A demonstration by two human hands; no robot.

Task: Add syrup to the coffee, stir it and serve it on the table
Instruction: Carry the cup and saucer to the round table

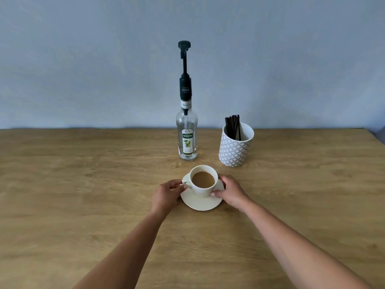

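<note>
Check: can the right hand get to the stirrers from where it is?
Probably yes. The right hand rests at the saucer; the stirrers stick up from the open cup just beyond it, with only bare table between.

This looks like a small coffee corner in a home or café. A wooden table (83, 184) stands against a plain blue-grey wall (83, 59). On the table stands a syrup bottle with a black pump (186, 122). Just right of the bottle is a patterned cup of black stir sticks (234, 147).
</note>
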